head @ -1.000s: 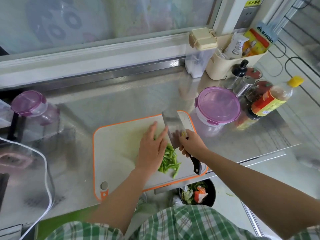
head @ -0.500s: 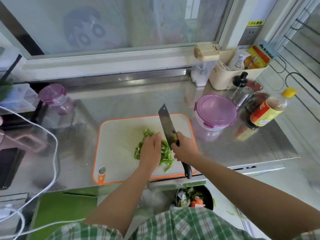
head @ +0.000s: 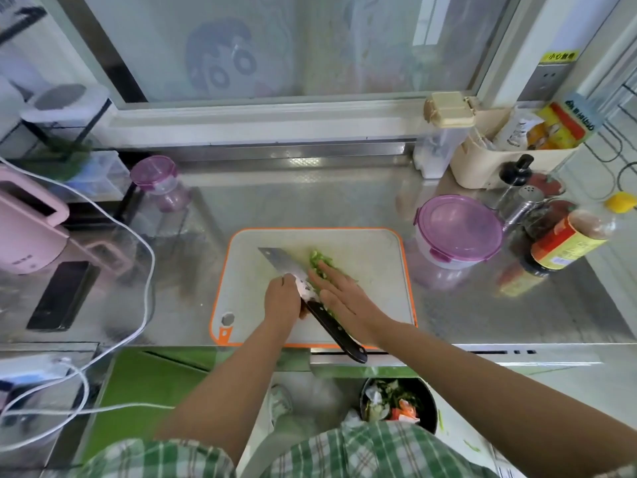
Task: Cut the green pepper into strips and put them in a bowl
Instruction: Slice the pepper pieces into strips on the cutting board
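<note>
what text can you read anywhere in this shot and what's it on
"小心": the start of the yellow sticker at the top right; its remaining characters are blurred.
Print on the blue-and-red packet: large characters, too blurred to read.
Label on the sauce bottle: too blurred to read.
Print on the cleaver blade: too small to read.
Marking on the pink appliance: too small to read.

Was a home kitchen: steel tabletop (head: 293, 201), cutting board (head: 372, 257), sauce bottle (head: 568, 239), shaker (head: 524, 201), lidded container (head: 460, 229), scrap bin (head: 427, 398) below.
</note>
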`<state>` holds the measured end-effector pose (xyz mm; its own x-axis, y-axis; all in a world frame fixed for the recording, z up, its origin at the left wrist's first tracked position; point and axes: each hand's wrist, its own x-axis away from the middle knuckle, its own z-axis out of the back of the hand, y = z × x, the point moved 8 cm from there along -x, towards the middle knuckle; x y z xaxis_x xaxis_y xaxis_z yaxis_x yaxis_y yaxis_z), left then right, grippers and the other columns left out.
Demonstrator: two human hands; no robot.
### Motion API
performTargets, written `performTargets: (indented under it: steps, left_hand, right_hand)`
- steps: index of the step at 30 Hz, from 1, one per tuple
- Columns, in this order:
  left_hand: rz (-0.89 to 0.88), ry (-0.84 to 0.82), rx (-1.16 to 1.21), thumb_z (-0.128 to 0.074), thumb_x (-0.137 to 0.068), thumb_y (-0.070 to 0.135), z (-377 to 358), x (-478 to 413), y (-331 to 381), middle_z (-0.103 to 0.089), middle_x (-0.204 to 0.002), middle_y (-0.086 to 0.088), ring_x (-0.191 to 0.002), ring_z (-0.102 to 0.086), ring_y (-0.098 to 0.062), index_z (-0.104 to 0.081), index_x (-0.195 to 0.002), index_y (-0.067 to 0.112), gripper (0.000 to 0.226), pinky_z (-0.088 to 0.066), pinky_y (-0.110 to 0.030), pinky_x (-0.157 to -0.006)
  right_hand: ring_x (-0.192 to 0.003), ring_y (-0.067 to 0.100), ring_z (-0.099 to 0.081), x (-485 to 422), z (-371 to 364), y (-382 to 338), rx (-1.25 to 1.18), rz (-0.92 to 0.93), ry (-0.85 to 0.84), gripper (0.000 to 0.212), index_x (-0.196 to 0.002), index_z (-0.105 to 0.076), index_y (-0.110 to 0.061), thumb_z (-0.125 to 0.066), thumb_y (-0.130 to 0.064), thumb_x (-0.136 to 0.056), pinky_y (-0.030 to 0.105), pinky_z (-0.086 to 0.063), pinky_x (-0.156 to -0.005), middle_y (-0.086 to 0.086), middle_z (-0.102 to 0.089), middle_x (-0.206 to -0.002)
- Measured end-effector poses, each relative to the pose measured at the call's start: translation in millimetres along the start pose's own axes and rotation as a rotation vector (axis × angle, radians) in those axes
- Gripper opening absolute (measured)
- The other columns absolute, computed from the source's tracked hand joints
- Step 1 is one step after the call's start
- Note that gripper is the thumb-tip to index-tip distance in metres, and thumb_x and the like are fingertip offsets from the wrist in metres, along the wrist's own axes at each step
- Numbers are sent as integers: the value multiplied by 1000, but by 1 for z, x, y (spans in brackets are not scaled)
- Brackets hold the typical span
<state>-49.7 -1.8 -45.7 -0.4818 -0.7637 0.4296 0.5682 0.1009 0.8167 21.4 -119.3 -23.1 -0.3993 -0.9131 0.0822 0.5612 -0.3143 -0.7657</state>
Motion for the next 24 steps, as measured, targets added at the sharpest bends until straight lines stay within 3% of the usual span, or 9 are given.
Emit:
performTargets:
  steps: [3,6,11,16,20,24]
  left_hand:
    - [2,19,74,-32,-96,10,6,4,3,-44,-40,-15,-36,-42,-26,-48,-62,3,39,-35,-33,-46]
    - [10,50,75,-32,-97,10,16,5,1,-42,-37,-14,-37,-41,-28,-45,-60,6,40,-35,-33,-47]
    - [29,47,83,-30,-95,11,21,2,-6,-42,-38,-14,-38,-39,-28,-43,-60,7,37,-32,-34,-46]
    - [-3,13,61,-29,-98,11,23,2,2,-40,-35,-10,-36,-38,-25,-44,-64,8,37,-34,-31,-45]
    - [-5,25,65,-29,-96,13,25,-2,0,-43,-46,-20,-37,-39,-26,-45,-69,6,32,-33,-34,-48]
    - [0,41,68,-30,-96,13,28,-4,-2,-41,-45,-19,-36,-39,-26,-44,-65,7,34,-33,-33,-47]
  right_hand:
    - [-144,5,13,-5,-21,-2,38,-42,-157,45,-150,-16,-43,-19,-42,-104,32,8,-114,-14,10,-160]
    - [-144,6,20,-12,-26,6,160,-52,-139,46,-149,-12,-48,-14,-47,-103,33,12,-114,-12,15,-159]
    - [-144,14,24,-18,-21,24,276,-180,-114,66,-153,-15,-33,-4,-57,-92,40,11,-118,-6,20,-159]
    - [-143,6,24,-26,-24,-1,215,-22,-95,54,-148,-16,-49,-8,-54,-95,32,15,-114,-12,19,-158]
    - [-145,12,20,-30,-19,15,220,-180,-52,52,-150,-23,-37,-11,-49,-102,37,12,-116,-5,14,-160]
    - [-145,11,17,-29,-21,9,266,-105,-52,55,-150,-25,-36,-10,-50,-99,37,10,-116,-7,11,-161]
